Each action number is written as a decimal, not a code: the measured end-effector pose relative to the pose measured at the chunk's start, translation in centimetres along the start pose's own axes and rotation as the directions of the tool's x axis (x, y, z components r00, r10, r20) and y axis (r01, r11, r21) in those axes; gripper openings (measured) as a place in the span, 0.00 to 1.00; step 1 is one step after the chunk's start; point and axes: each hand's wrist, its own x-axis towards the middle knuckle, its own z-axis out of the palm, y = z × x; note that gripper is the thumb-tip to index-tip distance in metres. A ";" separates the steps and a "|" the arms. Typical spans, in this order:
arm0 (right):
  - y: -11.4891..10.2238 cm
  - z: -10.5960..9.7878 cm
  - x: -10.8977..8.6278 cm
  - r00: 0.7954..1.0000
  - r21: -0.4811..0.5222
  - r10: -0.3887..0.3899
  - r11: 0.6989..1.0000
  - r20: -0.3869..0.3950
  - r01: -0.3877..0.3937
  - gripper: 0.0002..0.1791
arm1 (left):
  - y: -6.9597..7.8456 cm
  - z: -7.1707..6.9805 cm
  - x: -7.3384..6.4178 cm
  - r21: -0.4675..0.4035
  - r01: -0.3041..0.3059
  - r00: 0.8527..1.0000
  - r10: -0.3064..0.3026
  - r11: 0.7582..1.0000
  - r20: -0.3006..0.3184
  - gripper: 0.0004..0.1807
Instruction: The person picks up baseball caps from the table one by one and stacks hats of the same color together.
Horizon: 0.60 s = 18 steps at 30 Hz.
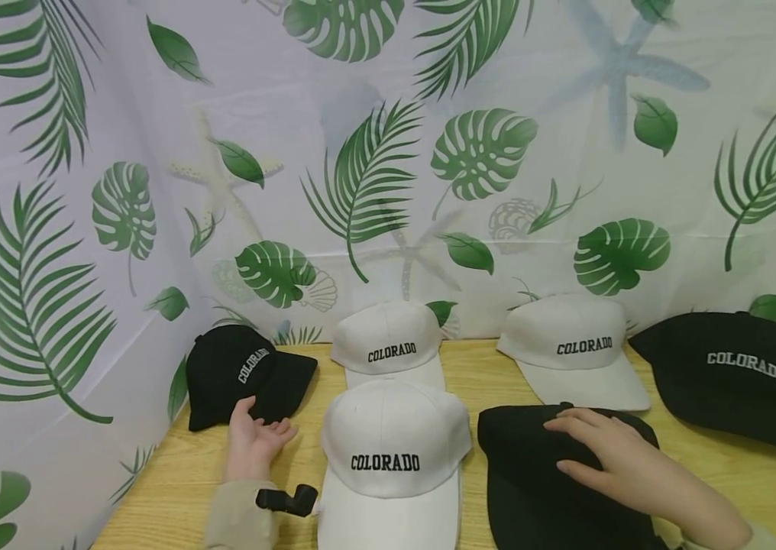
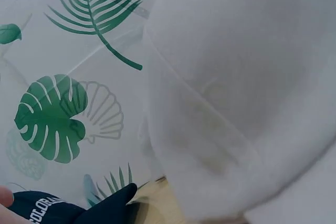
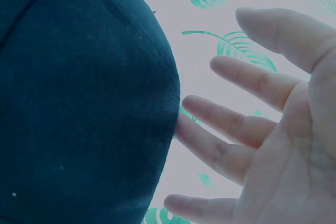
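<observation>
At the left, my left hand (image 1: 255, 443) is palm up with loosely bent fingers, just in front of a black cap (image 1: 223, 374) lettered COLORADO, overlapping its brim in the head view. Beside that wrist, a white cap (image 1: 395, 435) faces me; it fills much of the left wrist view, where a fingertip (image 2: 5, 196) shows by the black cap (image 2: 42, 208). My right hand (image 1: 618, 454) reaches over a nearer black cap (image 1: 525, 473), covering its front. In the right wrist view its fingers (image 3: 226, 119) are spread and nearly straight beside the dark cap (image 3: 89, 103).
Behind stand a smaller-looking white cap (image 1: 388, 344), another white cap (image 1: 573, 347) and, far right, a black cap (image 1: 738, 382), all lettered COLORADO. They sit on a wooden table (image 1: 161, 473) backed by a leaf-print cloth (image 1: 388, 206). A black wrist mount (image 1: 288, 500) sticks out from the left sleeve.
</observation>
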 end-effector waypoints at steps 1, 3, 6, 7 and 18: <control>0.0 0.0 0.0 1.000 0.003 0.001 1.000 0.001 -0.001 0.20 | -0.1 0.0 0.1 -0.057 0.008 1.000 -0.008 0.998 -0.010 0.42; 0.0 0.0 0.1 1.000 0.014 -0.001 1.000 0.007 0.001 0.20 | -0.1 0.1 0.2 -0.154 0.015 0.999 -0.020 0.988 -0.032 0.41; 0.0 0.1 0.1 1.000 0.024 -0.002 1.000 0.009 0.002 0.20 | -0.1 0.0 0.5 -0.223 0.017 0.998 -0.029 0.975 -0.052 0.40; -0.1 0.1 0.0 1.000 0.029 0.002 1.000 0.015 -0.002 0.20 | 0.0 -0.1 0.6 -0.230 0.017 0.998 -0.030 0.973 -0.056 0.40; 0.1 0.2 0.0 0.999 0.042 0.028 0.999 0.046 -0.030 0.19 | 0.3 -0.2 1.2 -0.189 0.034 0.998 -0.045 0.981 -0.053 0.28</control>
